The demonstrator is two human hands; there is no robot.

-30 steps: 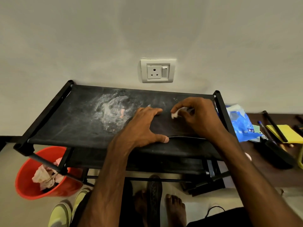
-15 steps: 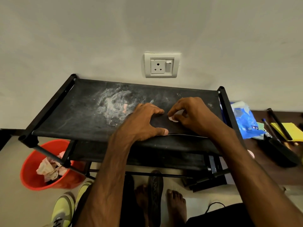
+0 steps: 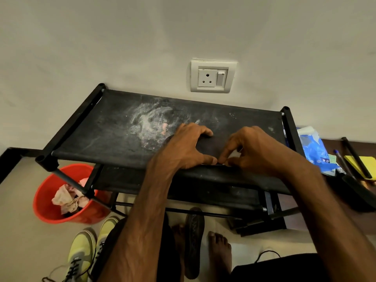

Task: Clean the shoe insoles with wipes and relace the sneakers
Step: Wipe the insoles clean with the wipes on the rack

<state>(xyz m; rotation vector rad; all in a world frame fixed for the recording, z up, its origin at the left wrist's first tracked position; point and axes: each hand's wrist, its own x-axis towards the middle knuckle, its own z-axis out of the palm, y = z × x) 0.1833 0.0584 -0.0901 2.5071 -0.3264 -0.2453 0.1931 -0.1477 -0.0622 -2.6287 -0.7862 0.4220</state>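
**Dusty rack shelf by a pale wall, with an insole held and wiped**

Pale wall fills the upper half of the frame, with a white socket point(image 3: 212, 77) set in it right of centre. Below it, a black rack point(image 3: 114, 139) is seen, its fabric top shelf smeared with whitish dust at mid-frame. A dark insole point(image 3: 210, 146) is laid on this shelf near its front edge, just right of centre. It is gripped across its width by the left hand point(image 3: 187, 147), fingers on the far edge and thumb on the near one. A small white wipe point(image 3: 234, 154) is pinched in the curled fingers of the right hand point(image 3: 258, 149) and held against the insole's near edge, beside the left thumb.

At lower left, a red bucket point(image 3: 44, 206) holding crumpled wipes point(image 3: 67, 200) is placed on the floor, with yellow sneakers point(image 3: 85, 253) below it. A second insole point(image 3: 193, 241) is seen on the floor between bare feet. At the right edge, a blue packet point(image 3: 315, 149) is seen on a brown desk point(image 3: 295, 218).
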